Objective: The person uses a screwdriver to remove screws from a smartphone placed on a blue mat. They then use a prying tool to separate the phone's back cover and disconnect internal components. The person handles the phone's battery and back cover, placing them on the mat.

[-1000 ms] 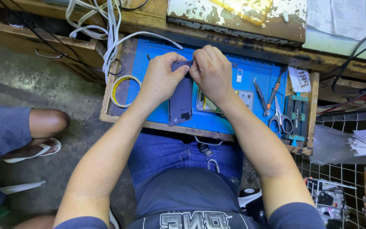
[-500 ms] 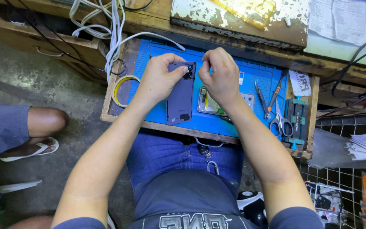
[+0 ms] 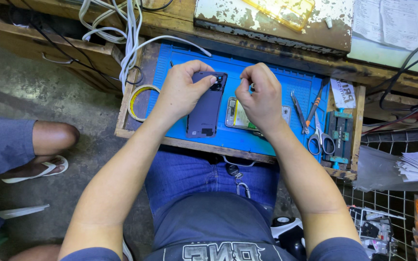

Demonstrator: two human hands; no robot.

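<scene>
1. My left hand (image 3: 180,92) grips the back cover (image 3: 205,104), lifted off the phone (image 3: 240,113).
2. My right hand (image 3: 262,94) pinches something small above the phone; reassembly not done.

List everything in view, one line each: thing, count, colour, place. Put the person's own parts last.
phone back cover: 1, dark grey, on the mat, gripped at its top
opened phone body: 1, silver and green, on the mat, partly under the right hand
work mat: 1, blue, in the wooden tray
wooden tray: 1, brown, over the lap
tape roll: 1, yellow, tray's left edge
scissors: 1, grey handles, right of the mat
hand tools: 2, thin, one orange-handled, beside the scissors
clamp fixture: 1, black and teal, tray's right end
cables: several, white, upper left
another person's sandalled foot: 1, left floor
left hand: holds the cover
right hand: fingers pinched above the phone body
</scene>
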